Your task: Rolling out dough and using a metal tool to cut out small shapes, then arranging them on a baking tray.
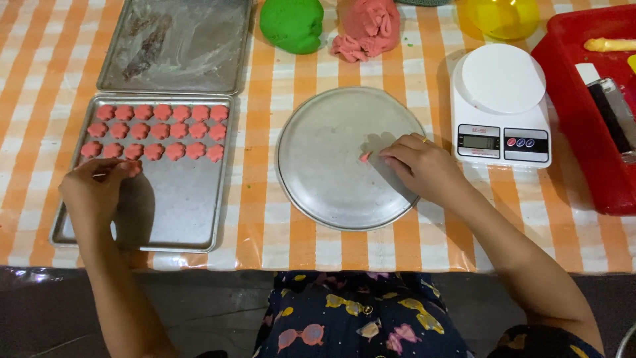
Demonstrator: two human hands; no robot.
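The right hand pinches a small pink dough bit at its nine o'clock over the round metal plate, while the left hand (fingers closed) sets a pink flower-shaped dough piece on the rectangular metal baking tray.

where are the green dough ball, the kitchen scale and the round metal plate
green dough ball (292, 24), head view, middle of its rounded top
kitchen scale (501, 78), head view, centre of the round white weighing platform
round metal plate (324, 159), head view, bare surface left of the right hand

Pink dough flowers, orange-striped tablecloth
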